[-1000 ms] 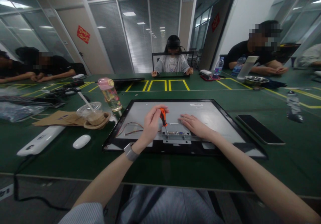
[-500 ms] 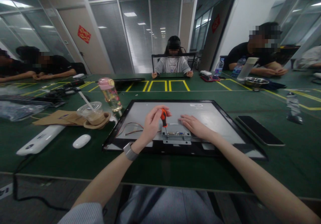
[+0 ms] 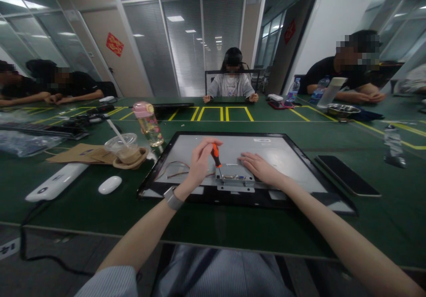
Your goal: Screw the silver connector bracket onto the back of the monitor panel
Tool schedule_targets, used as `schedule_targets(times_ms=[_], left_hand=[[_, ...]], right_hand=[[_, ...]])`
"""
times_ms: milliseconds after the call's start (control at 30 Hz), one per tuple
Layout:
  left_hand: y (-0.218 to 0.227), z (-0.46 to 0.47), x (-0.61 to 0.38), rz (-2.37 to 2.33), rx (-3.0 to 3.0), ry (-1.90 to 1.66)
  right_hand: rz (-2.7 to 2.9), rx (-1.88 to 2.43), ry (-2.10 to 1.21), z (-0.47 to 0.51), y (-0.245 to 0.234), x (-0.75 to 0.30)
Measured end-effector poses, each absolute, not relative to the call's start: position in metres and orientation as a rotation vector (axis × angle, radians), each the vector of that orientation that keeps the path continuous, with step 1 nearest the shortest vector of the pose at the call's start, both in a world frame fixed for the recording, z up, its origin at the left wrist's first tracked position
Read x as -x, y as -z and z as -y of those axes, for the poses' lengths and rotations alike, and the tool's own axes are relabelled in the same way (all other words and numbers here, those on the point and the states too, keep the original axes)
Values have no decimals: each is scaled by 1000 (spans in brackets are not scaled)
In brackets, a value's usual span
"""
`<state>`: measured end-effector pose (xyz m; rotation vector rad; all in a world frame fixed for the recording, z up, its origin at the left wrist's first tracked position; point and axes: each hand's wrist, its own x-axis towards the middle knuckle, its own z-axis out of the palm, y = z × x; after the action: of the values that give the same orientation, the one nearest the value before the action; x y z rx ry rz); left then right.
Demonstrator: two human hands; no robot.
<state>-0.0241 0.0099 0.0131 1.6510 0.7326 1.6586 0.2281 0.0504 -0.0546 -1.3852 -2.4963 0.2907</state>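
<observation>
A flat monitor panel (image 3: 293, 155) lies face down on the green table, its grey metal back up. My left hand (image 3: 199, 160) is closed round an orange-and-black screwdriver (image 3: 216, 154), whose tip rests on the left end of a small metal connector bracket (image 3: 235, 181) near the panel's front edge. My right hand (image 3: 259, 166) lies flat and open on the panel just right of the bracket's top, fingers pointing left. Thin coloured wires (image 3: 173, 169) loop over the panel's left part.
Left of the panel are a white mouse (image 3: 109, 185), a white power strip (image 3: 56, 181), a plastic cup with straw (image 3: 121, 148) on brown paper and a pink-lidded bottle (image 3: 148, 124). A dark phone (image 3: 348, 175) lies to the right. Other people sit around the table.
The screwdriver has tilted a little, its handle leaning left, as my left hand's fingers shifted on it. My right hand has stayed flat on the panel.
</observation>
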Motion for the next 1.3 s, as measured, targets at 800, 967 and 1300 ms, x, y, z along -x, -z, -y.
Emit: schedule_targets(times_ms=[800,967,1300], left_hand=[[-6,-17,23,-770,-1554,-1610],[-2,-20,23,-621,-1434,-1574],[-10,-14,24,-753,-1631,-1647]], right_hand=[[2504,1364,-269,-50,54,-229],[2514,1401,-284,-49,53,-228],[2515,1354,-245,-51,56,-230]])
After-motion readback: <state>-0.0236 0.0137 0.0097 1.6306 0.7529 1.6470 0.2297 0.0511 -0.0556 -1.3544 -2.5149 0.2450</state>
